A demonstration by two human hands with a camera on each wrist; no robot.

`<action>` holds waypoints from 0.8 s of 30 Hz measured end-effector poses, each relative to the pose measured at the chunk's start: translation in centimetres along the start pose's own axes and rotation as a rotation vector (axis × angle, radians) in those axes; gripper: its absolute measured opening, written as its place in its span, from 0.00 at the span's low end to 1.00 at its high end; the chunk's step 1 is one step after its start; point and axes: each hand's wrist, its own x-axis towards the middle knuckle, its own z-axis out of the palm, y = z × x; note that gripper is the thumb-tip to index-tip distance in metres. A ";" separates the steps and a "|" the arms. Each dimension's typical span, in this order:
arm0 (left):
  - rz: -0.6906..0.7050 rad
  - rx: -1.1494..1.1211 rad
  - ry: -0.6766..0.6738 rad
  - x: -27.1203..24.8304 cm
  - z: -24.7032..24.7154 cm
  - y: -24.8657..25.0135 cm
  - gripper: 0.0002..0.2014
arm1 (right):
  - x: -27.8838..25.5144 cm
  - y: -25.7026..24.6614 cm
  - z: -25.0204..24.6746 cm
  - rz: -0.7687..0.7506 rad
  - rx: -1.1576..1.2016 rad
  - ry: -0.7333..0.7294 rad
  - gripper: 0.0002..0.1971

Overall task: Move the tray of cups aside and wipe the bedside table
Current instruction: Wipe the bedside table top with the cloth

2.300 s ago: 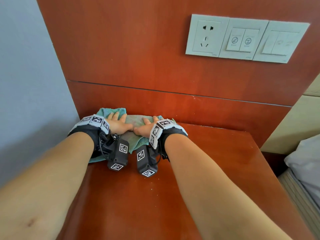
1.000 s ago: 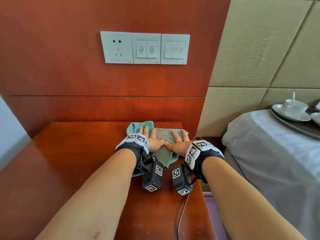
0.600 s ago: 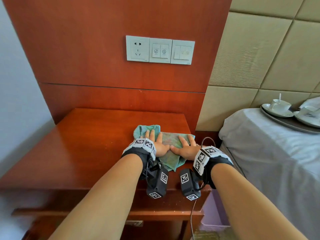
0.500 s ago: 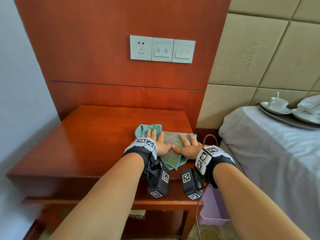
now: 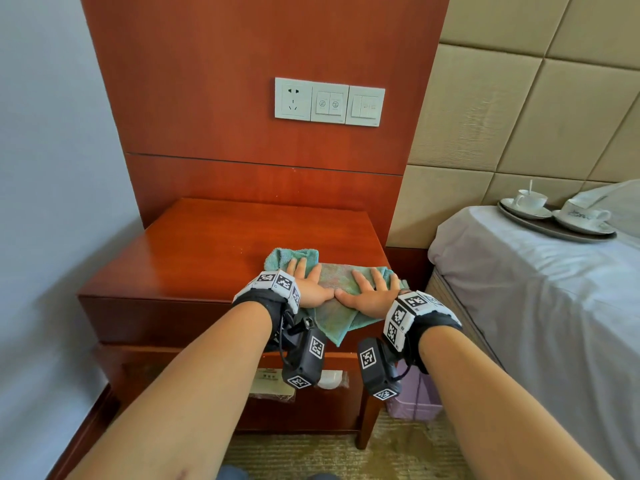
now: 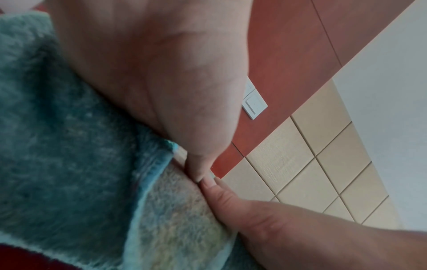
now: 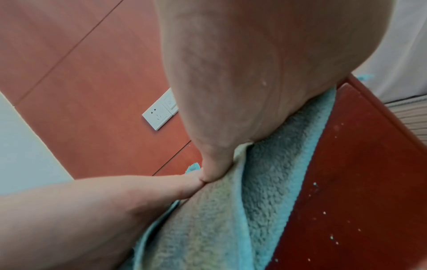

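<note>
A teal cloth (image 5: 332, 282) lies on the front right corner of the red-brown bedside table (image 5: 207, 244), one corner hanging over the front edge. My left hand (image 5: 308, 284) and right hand (image 5: 372, 289) press flat on it side by side, fingers straight, thumbs touching. In the left wrist view the cloth (image 6: 69, 146) fills the area under my palm; the right wrist view shows the cloth (image 7: 265, 182) under my right palm beside bare table wood (image 7: 358, 182). The tray (image 5: 554, 228) with two white cups on saucers sits on the bed at the right.
The bed with a grey sheet (image 5: 536, 306) stands right of the table. A socket and switch panel (image 5: 329, 102) is on the wood wall behind. A purple bin (image 5: 412, 400) sits on the floor between table and bed. A grey wall (image 5: 52, 168) bounds the left.
Both hands have slid the cloth from the table's back left corner across to the right, then toward the front edge, where it now overhangs.
</note>
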 end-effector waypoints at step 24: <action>-0.328 -0.050 0.140 -1.9 -4.1 -23.1 0.35 | 1.6 -25.0 3.7 -0.271 -0.059 -0.240 0.47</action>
